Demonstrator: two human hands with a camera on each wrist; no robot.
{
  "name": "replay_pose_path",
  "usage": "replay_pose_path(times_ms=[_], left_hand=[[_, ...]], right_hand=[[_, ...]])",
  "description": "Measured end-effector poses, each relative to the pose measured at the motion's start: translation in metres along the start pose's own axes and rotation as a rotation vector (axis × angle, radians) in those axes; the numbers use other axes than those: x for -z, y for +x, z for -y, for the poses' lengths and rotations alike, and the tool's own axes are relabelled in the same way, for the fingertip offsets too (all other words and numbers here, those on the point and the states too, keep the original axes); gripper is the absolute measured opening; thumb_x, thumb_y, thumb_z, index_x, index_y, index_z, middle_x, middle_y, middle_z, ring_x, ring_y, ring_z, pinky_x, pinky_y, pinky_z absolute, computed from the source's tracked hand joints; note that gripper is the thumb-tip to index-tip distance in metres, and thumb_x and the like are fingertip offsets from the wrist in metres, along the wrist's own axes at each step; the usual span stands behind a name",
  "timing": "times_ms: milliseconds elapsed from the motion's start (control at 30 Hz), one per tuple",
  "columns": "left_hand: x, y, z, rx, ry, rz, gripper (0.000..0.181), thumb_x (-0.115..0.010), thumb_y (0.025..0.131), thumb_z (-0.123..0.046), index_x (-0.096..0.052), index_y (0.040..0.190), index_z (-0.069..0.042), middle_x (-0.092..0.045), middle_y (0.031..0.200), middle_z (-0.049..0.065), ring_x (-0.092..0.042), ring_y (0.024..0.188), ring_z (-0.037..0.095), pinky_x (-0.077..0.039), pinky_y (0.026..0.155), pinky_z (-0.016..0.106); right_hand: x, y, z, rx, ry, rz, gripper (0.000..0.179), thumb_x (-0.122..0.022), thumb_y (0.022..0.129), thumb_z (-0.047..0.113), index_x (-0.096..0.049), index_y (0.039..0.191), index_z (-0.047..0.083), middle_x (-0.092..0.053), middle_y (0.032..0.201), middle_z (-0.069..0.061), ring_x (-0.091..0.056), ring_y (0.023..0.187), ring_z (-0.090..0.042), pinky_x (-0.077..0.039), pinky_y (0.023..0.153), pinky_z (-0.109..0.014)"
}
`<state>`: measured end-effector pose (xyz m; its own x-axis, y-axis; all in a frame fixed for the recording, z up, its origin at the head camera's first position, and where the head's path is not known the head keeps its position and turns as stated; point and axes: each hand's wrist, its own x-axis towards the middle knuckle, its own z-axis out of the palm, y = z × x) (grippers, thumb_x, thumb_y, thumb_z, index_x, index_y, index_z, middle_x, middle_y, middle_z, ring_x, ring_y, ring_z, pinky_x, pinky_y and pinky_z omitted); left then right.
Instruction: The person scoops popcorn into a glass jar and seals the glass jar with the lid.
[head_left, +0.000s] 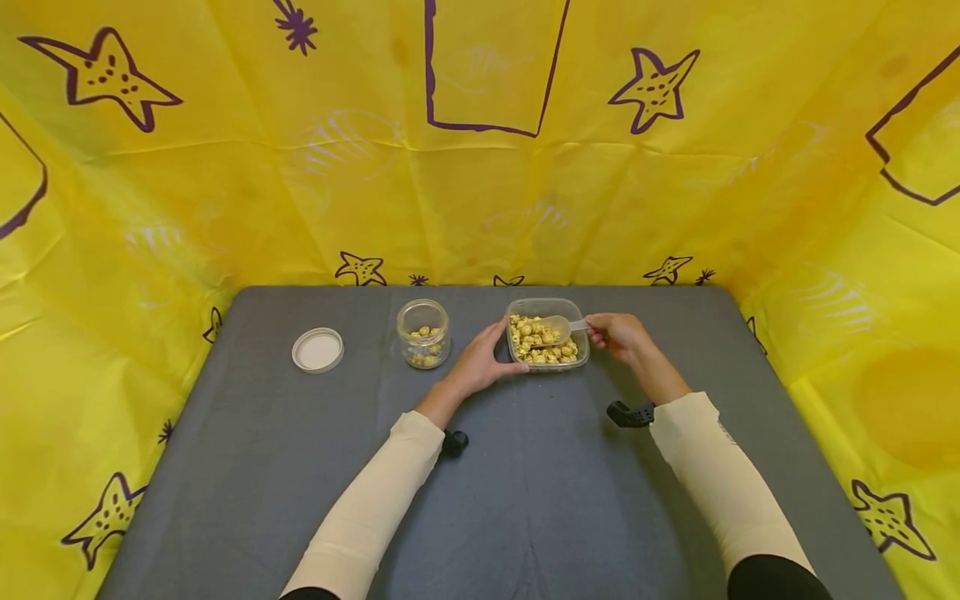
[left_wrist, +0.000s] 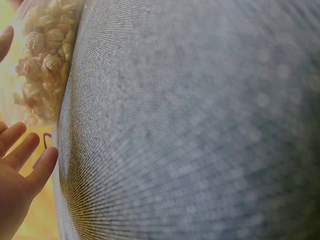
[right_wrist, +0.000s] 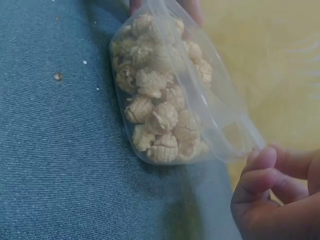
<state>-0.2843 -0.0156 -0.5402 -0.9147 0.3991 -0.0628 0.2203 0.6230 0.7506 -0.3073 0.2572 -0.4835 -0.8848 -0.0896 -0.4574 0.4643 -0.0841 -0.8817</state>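
Observation:
My right hand point(head_left: 618, 333) pinches the handle of a translucent plastic spoon point(head_left: 581, 325). The spoon's bowl lies over caramel popcorn point(head_left: 555, 354) inside a clear rectangular plastic container point(head_left: 534, 367). Against the container's left side rests my left hand point(head_left: 483, 360), thumb at the near corner and fingers at the far one. Those fingers look straight and spread in the left wrist view, where popcorn point(left_wrist: 45, 65) shows through the clear wall. In the right wrist view, thumb and fingertips close on the spoon handle point(right_wrist: 255, 135) at the container's rim.
Left of the container stands an open clear jar point(head_left: 424, 342) with some popcorn in it. Farther left, a round white lid point(head_left: 318, 350) lies on the grey table point(head_left: 495, 500). Small crumbs point(right_wrist: 58, 76) dot the cloth. A yellow patterned curtain point(head_left: 480, 208) closes in the back and sides.

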Motion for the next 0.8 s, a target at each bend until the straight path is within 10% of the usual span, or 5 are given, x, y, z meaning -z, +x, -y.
replay_pose_path(times_ms=[800], left_hand=[[0.001, -0.001, -0.003, 0.012, -0.002, 0.007, 0.104, -0.074, 0.079, -0.054, -0.012, 0.158, -0.027, -0.023, 0.162, 0.007, -0.026, 0.148, 0.031, -0.029, 0.116, 0.053]], right_hand=[[0.019, -0.01, 0.008, -0.091, 0.182, 0.07, 0.036, -0.041, 0.103, 0.006, -0.065, 0.076, 0.007, -0.059, 0.066, -0.001, -0.049, 0.059, -0.009, -0.041, 0.055, -0.018]])
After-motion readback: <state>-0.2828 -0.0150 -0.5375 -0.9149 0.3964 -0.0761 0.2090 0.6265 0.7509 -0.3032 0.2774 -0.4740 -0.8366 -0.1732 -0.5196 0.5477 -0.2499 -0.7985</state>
